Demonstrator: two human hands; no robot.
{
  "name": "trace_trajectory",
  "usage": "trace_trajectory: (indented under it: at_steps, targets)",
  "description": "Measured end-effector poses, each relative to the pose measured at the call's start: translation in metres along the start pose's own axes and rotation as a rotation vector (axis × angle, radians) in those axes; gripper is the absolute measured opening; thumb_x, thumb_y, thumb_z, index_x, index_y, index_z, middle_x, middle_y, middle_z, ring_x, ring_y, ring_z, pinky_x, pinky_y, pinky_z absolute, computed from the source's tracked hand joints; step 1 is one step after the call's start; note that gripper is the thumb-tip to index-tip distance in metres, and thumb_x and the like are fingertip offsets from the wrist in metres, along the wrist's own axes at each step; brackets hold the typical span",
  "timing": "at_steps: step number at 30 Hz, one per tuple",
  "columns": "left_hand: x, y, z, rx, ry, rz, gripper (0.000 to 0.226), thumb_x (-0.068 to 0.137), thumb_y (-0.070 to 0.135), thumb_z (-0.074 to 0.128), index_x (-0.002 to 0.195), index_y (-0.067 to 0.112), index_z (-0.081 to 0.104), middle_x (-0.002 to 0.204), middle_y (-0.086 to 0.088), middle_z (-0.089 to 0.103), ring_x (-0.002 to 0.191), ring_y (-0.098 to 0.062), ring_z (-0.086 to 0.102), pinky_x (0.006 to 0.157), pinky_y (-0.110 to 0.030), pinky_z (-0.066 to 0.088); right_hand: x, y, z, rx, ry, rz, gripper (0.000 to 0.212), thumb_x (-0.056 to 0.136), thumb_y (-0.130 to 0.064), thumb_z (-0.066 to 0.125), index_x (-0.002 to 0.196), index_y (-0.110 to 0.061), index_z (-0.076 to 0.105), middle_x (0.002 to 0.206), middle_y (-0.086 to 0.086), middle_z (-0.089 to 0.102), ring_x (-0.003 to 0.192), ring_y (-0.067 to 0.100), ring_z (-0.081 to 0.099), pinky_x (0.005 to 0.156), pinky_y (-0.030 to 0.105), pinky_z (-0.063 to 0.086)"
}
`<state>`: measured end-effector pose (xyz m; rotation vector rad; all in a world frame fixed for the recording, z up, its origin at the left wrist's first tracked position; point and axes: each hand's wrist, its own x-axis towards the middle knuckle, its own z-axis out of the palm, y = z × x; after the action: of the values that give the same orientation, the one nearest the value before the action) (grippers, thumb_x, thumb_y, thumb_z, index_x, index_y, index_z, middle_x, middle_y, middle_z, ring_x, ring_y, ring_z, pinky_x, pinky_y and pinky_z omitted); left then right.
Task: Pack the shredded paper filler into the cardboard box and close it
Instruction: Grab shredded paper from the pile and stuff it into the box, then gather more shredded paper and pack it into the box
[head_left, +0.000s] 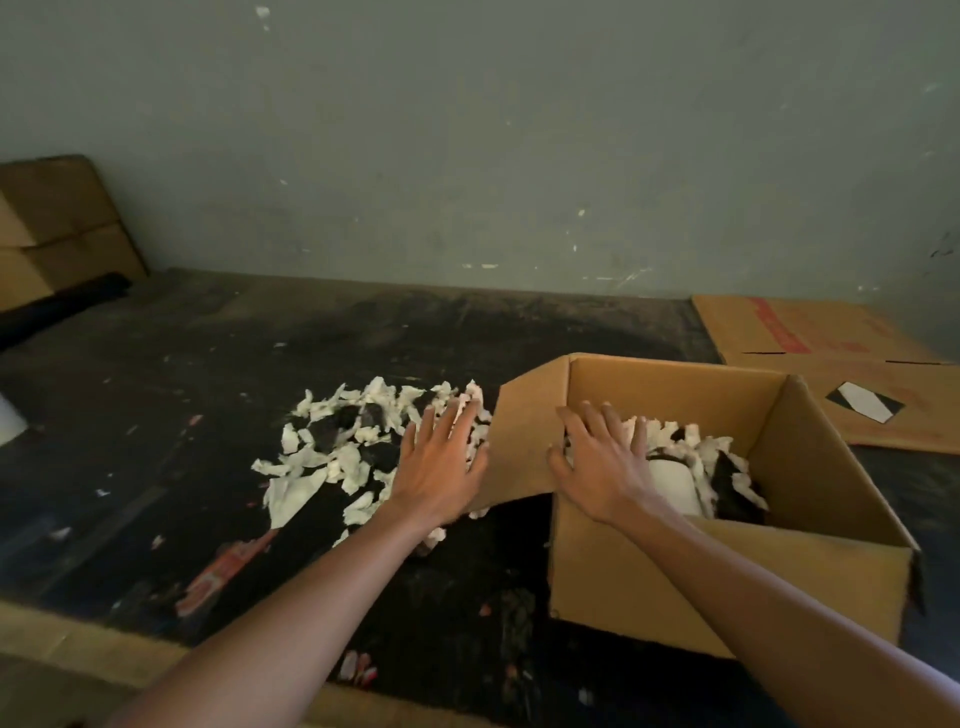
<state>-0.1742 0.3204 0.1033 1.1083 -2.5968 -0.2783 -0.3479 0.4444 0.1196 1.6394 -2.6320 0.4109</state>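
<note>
An open brown cardboard box (649, 582) stands on the dark surface at the right, its left flap (524, 441) hanging outward. Inside lie white and black shredded paper (711, 452) and a white rounded object (672, 486). A loose pile of white and black paper shreds (337, 447) is spread on the surface left of the box. My left hand (441, 467) lies flat, palm down, fingers spread, on the pile's right edge beside the flap. My right hand (602, 462) reaches over the box's left rim, fingers apart, resting on the filler inside.
A flattened cardboard sheet with red print (831, 353) lies behind the box at the right. Stacked cardboard (62, 223) and a dark roll (62, 306) sit at the far left against the grey wall. Small paper scraps and a red-orange wrapper (223, 571) dot the dark surface.
</note>
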Motion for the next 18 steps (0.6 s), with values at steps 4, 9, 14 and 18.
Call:
trace_trajectory:
  at_steps: [4,9,14,18]
  targets:
    - [-0.058,-0.073,-0.003,0.005,-0.072,-0.12,0.068,0.099,0.058,0.029,0.157,0.033,0.004,0.167,-0.004,0.01,0.153,-0.029,0.006,0.122,-0.052,0.008,-0.033,-0.07,0.027,-0.037,0.065,-0.13,0.061,0.097,-0.048,0.035,0.152,-0.027,0.02,0.163,0.01,0.014,0.151,0.03,0.001,0.119,0.059,-0.001]
    - [-0.139,-0.145,0.011,-0.067,-0.23,-0.276,0.076,0.096,0.064,0.032,0.158,0.033,0.0,0.167,-0.004,0.001,0.153,-0.032,-0.001,0.122,-0.053,0.005,-0.079,-0.129,0.09,0.109,-0.083,-0.161,0.066,0.096,-0.05,0.043,0.153,-0.032,0.014,0.165,0.006,0.004,0.151,0.024,-0.005,0.12,0.048,0.004]
    - [-0.198,-0.196,0.038,-0.123,-0.375,-0.417,0.087,0.092,0.069,0.039,0.158,0.032,-0.003,0.167,-0.006,-0.003,0.152,-0.036,-0.001,0.121,-0.055,0.007,-0.109,-0.151,0.151,0.129,-0.369,-0.001,0.084,0.089,-0.065,0.046,0.152,-0.043,-0.004,0.164,0.001,-0.015,0.149,0.027,-0.017,0.117,0.061,0.004]
    - [-0.211,-0.218,0.051,-0.135,-0.395,-0.454,0.088,0.092,0.066,0.044,0.158,0.031,-0.003,0.167,-0.007,-0.003,0.151,-0.039,-0.003,0.122,-0.053,0.006,-0.116,-0.151,0.175,0.14,-0.467,0.089,0.092,0.084,-0.071,0.048,0.15,-0.046,-0.011,0.162,0.001,-0.022,0.148,0.033,-0.017,0.115,0.067,0.006]
